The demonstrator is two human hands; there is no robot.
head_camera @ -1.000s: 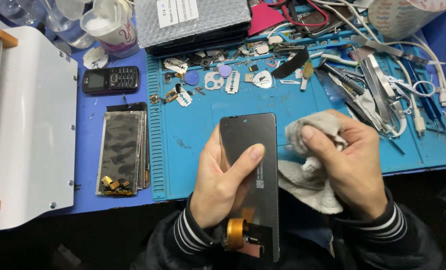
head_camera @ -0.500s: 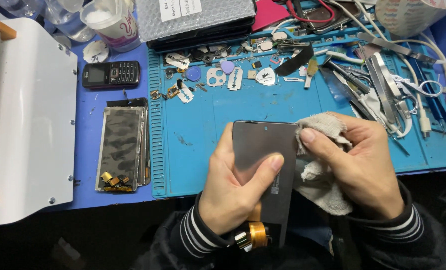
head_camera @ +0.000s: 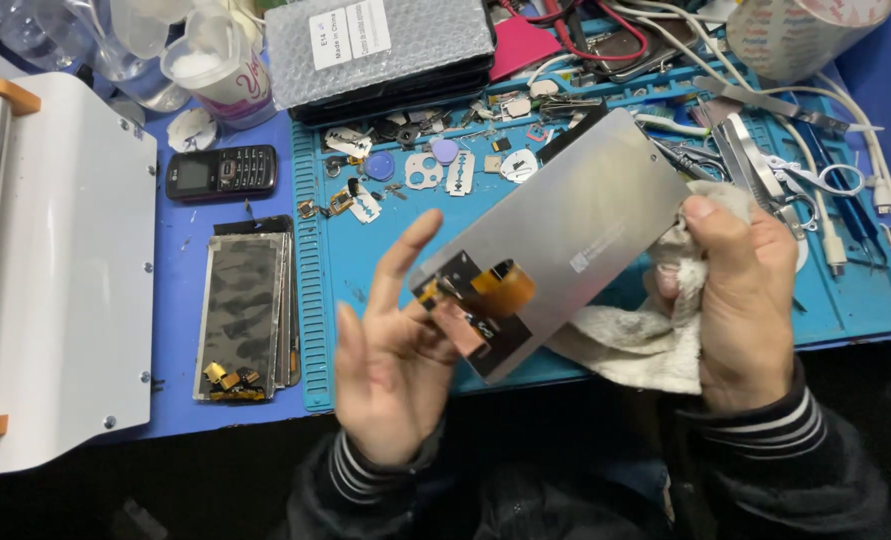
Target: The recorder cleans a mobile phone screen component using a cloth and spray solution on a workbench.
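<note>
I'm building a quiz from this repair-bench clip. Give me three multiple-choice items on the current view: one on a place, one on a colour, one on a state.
1. Where does the small black keypad phone lie?
A. Left of the teal mat, above the stack of screens
B. On the white machine
C. In the person's lap

2. What colour is the work mat?
A. Red
B. Teal
C. Yellow

3. Which side of the phone screen panel faces the camera?
A. Dark glass front
B. Silver back with orange flex cable
C. It lies face down on the mat

Answers:
1 A, it rests on the blue surface beside the mat, above the stack of screens.
2 B, the ribbed mat is teal.
3 B, the right hand with the cloth and the left hand hold it up, metallic back showing.
</note>
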